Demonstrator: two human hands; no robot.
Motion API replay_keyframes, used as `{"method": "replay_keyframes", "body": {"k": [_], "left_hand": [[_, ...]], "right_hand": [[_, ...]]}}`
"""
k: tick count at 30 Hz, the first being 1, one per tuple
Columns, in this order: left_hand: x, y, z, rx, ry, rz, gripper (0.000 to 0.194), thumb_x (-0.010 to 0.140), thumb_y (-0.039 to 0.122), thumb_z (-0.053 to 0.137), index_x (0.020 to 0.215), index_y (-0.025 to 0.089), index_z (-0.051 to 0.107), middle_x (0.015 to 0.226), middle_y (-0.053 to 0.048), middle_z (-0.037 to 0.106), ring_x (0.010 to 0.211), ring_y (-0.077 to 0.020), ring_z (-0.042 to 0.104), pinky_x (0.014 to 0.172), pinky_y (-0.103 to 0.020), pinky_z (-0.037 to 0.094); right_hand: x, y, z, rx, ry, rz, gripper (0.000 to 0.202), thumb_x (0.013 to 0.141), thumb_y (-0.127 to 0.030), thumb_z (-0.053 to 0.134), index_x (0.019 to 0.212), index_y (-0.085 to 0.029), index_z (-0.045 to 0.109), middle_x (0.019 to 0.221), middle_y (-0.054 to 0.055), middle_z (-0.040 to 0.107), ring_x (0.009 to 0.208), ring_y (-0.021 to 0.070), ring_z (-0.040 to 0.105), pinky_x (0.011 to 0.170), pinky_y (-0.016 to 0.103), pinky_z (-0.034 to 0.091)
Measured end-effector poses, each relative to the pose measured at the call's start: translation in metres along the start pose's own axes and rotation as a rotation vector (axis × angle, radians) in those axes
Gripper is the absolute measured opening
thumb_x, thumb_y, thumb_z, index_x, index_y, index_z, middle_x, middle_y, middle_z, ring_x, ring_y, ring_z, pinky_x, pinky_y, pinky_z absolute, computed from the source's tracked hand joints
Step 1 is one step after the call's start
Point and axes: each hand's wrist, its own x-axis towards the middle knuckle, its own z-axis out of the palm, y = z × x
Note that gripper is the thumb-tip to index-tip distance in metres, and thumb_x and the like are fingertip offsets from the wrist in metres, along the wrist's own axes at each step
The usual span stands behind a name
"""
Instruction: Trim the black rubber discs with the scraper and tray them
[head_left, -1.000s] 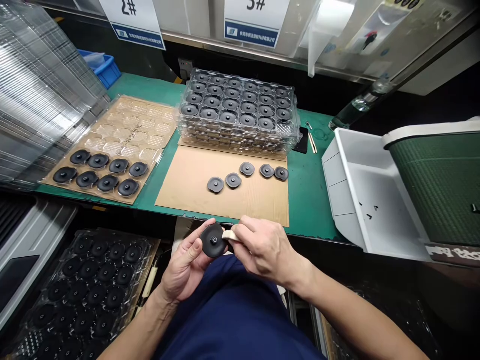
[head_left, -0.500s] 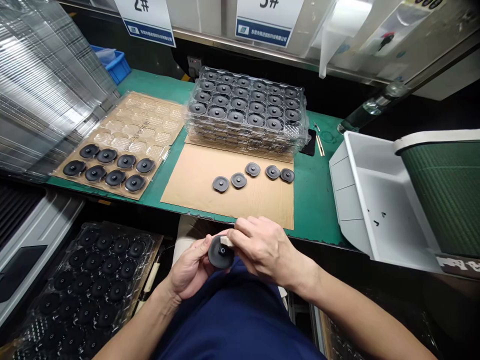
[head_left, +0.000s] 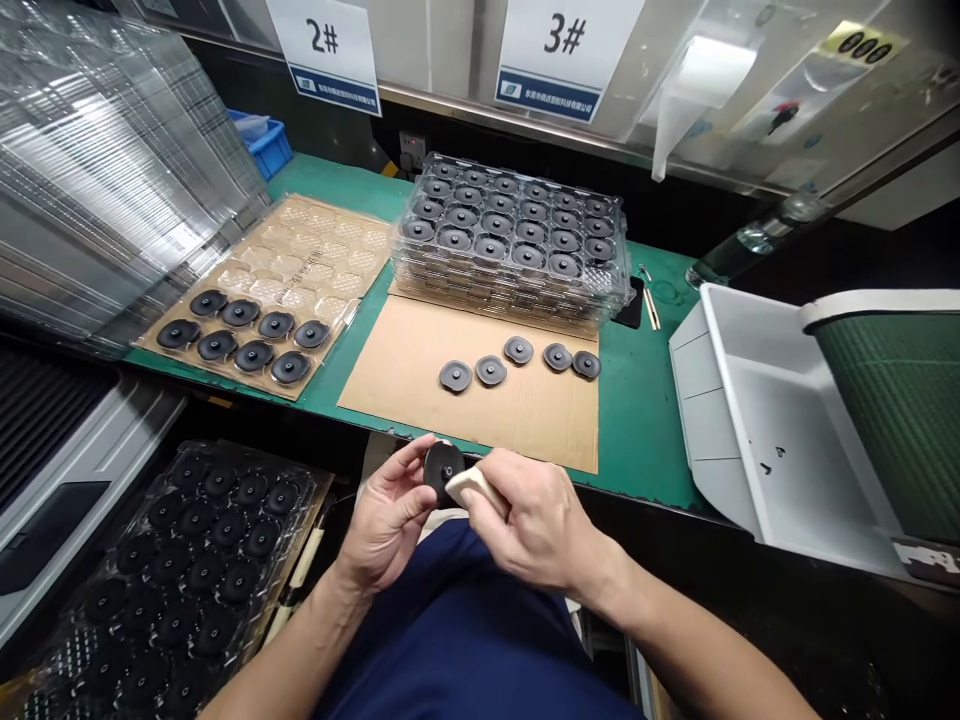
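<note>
a green bench fronts a panel with two signs (2# and 3#). five loose discs lie on one cardboard sheet; eight more fill part of the left tray. by the near edge, the left hand pinches one black disc, thumb against fingers; the right hand, fingers curled tight, grips one pale pad at its face.

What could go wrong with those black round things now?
The left hand grips the black disc near its rim, so it might slip and drop. The right hand holds a pale pad at the disc, so a hard push might knock it loose. The rightmost loose disc lies at the edge of the cardboard, so a bump might slide it off.
</note>
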Motion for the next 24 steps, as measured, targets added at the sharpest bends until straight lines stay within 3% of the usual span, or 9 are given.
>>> {"method": "replay_keyframes", "body": {"k": [5,9,12,17,21,24], "left_hand": [[-0.004,0.005,0.018,0.09,-0.004,0.183,0.056,0.062,0.018,0.097,0.114,0.028,0.079,0.118,-0.003,0.077,0.11,-0.0182,0.07,0.096,-0.023,0.056],[-0.006,0.015,0.022,0.109,0.029,0.264,0.055,0.061,0.017,0.097,0.112,0.028,0.08,0.115,-0.004,0.078,0.109,-0.0186,0.07,0.096,-0.023,0.056],[-0.006,0.018,0.017,0.096,0.012,0.197,0.054,0.063,0.02,0.097,0.114,0.028,0.08,0.115,-0.004,0.078,0.108,-0.0195,0.071,0.095,-0.024,0.057],[-0.009,0.014,0.005,0.027,-0.015,-0.051,0.059,0.066,0.028,0.096,0.121,0.028,0.076,0.123,-0.005,0.076,0.111,-0.0204,0.071,0.096,-0.024,0.057],[-0.011,0.014,0.004,-0.021,-0.011,-0.092,0.064,0.065,0.033,0.096,0.125,0.028,0.074,0.125,-0.005,0.075,0.118,-0.0233,0.069,0.098,-0.026,0.057],[-0.01,0.014,0.005,-0.026,0.0,-0.077,0.062,0.065,0.032,0.096,0.123,0.027,0.075,0.123,-0.005,0.076,0.118,-0.0234,0.069,0.098,-0.026,0.056]], "right_hand": [[0.0,-0.021,-0.003,0.038,0.068,-0.053,0.02,0.102,-0.025,0.049,0.086,-0.02,0.058,0.079,0.0,0.051,0.066,0.0126,0.045,0.062,0.028,0.031],[-0.003,-0.019,-0.009,-0.022,0.057,-0.051,0.023,0.103,-0.025,0.046,0.084,-0.019,0.059,0.077,0.0,0.05,0.063,0.0129,0.043,0.061,0.029,0.031],[-0.004,-0.008,-0.01,-0.078,0.068,-0.045,0.023,0.103,-0.026,0.047,0.085,-0.019,0.06,0.076,0.0,0.051,0.062,0.0129,0.044,0.059,0.029,0.03],[0.002,0.019,-0.007,-0.141,0.072,-0.04,0.024,0.105,-0.029,0.046,0.095,-0.019,0.065,0.085,0.004,0.06,0.071,0.0154,0.055,0.063,0.028,0.035],[-0.002,0.04,-0.001,0.19,0.135,0.131,0.026,0.103,-0.031,0.05,0.124,-0.019,0.062,0.098,0.006,0.068,0.083,0.0168,0.064,0.075,0.027,0.047],[-0.014,0.042,0.007,0.654,-0.027,0.39,0.032,0.103,-0.043,0.049,0.125,-0.022,0.06,0.082,-0.001,0.061,0.061,0.0122,0.058,0.058,0.024,0.048]]}}
